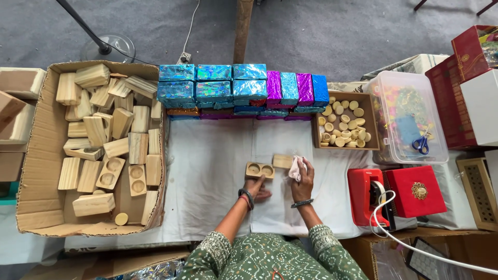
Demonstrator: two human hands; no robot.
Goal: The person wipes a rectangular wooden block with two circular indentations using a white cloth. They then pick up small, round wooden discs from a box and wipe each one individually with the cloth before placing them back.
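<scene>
The left hand (pixel 256 187) rests on the near edge of a wooden block (pixel 260 169) with two round recesses, fingers pressed on it rather than closed around it. The right hand (pixel 302 179) is clamped on a small pale cloth (pixel 296 168), which touches a second, plain block (pixel 282 161) just beside the first. Both blocks lie flat on the white-covered tabletop (pixel 207 171), directly ahead of the person. Judged by appearance, the blocks are light, stiff and rough-grained, so unlikely to slip; grip across the long sides. The cloth is soft and limp. To the left, a cardboard box (pixel 31 155) holds many similar blocks. Behind, foil-wrapped boxes (pixel 228 85) stand stacked. To the right, a tray (pixel 371 119) holds pale discs (pixel 343 124), next to a clear bin (pixel 386 83)
</scene>
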